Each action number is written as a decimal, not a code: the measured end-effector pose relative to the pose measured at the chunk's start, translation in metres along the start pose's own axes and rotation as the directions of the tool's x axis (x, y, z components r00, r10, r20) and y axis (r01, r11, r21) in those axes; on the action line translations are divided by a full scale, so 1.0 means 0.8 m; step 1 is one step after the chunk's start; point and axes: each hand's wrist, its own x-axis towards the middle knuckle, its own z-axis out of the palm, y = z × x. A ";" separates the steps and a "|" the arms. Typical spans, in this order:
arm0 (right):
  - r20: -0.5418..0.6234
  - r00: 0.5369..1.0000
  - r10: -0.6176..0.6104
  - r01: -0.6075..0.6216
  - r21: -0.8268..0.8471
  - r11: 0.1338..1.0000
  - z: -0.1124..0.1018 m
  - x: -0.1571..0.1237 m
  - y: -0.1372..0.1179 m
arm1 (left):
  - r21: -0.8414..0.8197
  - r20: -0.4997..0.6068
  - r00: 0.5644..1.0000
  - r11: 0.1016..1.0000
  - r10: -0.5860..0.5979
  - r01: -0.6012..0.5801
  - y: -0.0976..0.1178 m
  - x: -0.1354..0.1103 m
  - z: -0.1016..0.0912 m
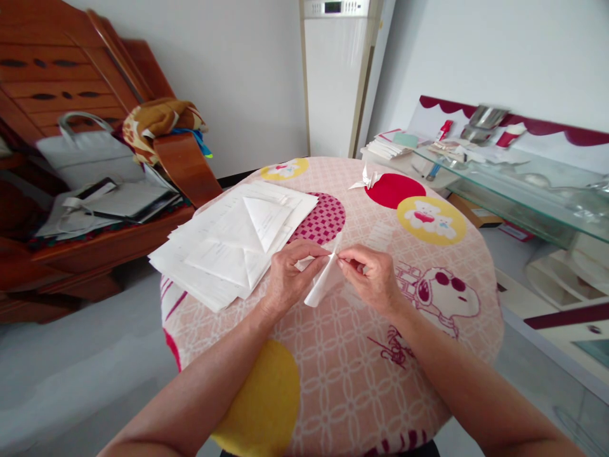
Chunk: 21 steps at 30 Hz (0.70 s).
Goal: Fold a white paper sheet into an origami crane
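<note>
My left hand (288, 273) and my right hand (373, 274) meet over the middle of a round table (333, 355) covered with a pink cartoon-print cloth. Both pinch a small folded piece of white paper (324, 282) between thumb and fingers; its lower flap hangs toward me. A loose stack of white paper sheets (228, 244) lies to the left of my left hand, with a folded triangular sheet on top. A small folded paper figure (367, 178) rests at the far side of the table.
A wooden bench (95, 209) at the left carries a grey bag, papers and a brown cloth. A glass shelf unit (514, 181) with cups, books and a metal pot stands at the right. A white standing cabinet (335, 76) is behind the table.
</note>
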 end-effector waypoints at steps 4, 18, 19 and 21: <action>-0.027 0.999 0.021 -0.020 0.007 1.000 0.001 -0.001 -0.002 | -0.033 -0.001 1.000 0.999 0.013 -0.013 0.003 0.001 0.002; 0.003 0.997 0.076 -0.075 0.236 0.969 0.005 -0.005 -0.002 | -0.049 0.050 0.995 0.995 0.089 -0.086 0.005 0.000 -0.001; 0.005 0.998 0.070 -0.069 0.231 0.970 0.004 -0.005 -0.003 | -0.042 0.055 0.994 0.995 0.090 -0.088 0.005 0.000 -0.002; 0.003 0.999 0.055 -0.054 0.208 0.977 0.002 -0.004 -0.005 | -0.032 0.059 0.994 0.995 0.094 -0.092 0.006 -0.001 -0.002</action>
